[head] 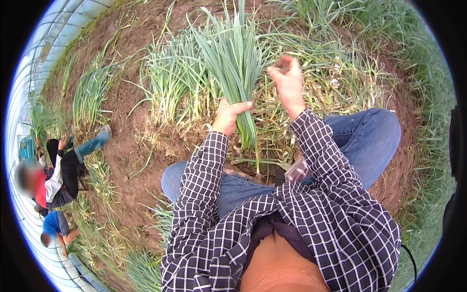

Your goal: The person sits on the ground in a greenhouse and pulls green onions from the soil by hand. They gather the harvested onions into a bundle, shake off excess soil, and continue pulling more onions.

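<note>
A bunch of green onions (237, 69) is gripped near its lower stalks by my left hand (229, 115), the thumb lying across the front. Its long green leaves fan upward, and one stalk with a white root end hangs lower than the others. My right hand (288, 80) is raised to the right of the bunch, apart from it, with fingers curled loosely and slightly blurred. I see nothing held in it. Behind the bunch, to the left, a row of green onions (169, 87) lies with roots towards me. Stripped leaves (328, 84) cover the ground by my right hand.
My bent legs in jeans (365, 135) frame the work spot. Between them is a clear plastic packet (297, 169). More green onions (93, 91) lie on brown soil (127, 146) at left. Two people (64, 171) work at far left beneath a hooped greenhouse wall (36, 65). Grass (434, 109) borders the right.
</note>
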Demonstrator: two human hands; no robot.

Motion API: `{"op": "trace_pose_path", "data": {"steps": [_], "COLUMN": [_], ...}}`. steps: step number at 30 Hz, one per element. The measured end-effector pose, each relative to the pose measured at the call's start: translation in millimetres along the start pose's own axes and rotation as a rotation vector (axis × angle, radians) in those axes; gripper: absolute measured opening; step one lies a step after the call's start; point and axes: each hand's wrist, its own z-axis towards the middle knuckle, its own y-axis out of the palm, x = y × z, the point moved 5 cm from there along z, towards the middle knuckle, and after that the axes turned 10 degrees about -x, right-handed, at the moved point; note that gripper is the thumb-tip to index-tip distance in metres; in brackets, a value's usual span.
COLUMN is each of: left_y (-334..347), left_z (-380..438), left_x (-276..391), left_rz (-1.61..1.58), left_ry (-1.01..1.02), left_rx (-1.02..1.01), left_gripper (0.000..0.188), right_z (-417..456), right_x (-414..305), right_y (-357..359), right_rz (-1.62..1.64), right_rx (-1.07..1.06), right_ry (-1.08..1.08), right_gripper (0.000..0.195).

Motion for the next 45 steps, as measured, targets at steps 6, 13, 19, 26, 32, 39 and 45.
{"op": "trace_pose_path", "data": {"steps": [6, 13, 19, 26, 32, 39, 45], "left_y": [3, 3, -1, 0, -8, -11, -3], "left_z": [1, 2, 4, 5, 4, 4, 6], "left_x": [-4, -6, -8, -8, -7, -10, -8], "left_rz": [-0.031, -0.098, -0.053, 0.108, 0.178, 0.245, 0.339], "left_ry": [-0.024, -0.043, -0.035, -0.063, -0.042, -0.077, -0.082], "left_rx": [-0.083, -0.139, -0.079, -0.026, 0.12, 0.222, 0.15], "left_gripper": [0.035, 0.037, 0.035, 0.028, 0.027, 0.03, 0.033], "right_z": [8, 25, 25, 40, 29, 44, 60], "right_x": [-57, -38, -19, 9, 10, 2, -1], "right_y": [12, 18, 22, 16, 7, -29, 13], "right_rz": [-0.487, -0.619, -0.397, -0.3, 0.019, 0.289, -0.511], "right_rx": [-0.236, -0.393, -0.517, -0.477, -0.352, 0.012, -0.314], "right_ry": [-0.565, -0.383, -0.101, -0.084, 0.106, 0.007, -0.106], "right_gripper": [0.022, 0.033, 0.045, 0.03, 0.032, 0.022, 0.024]}}
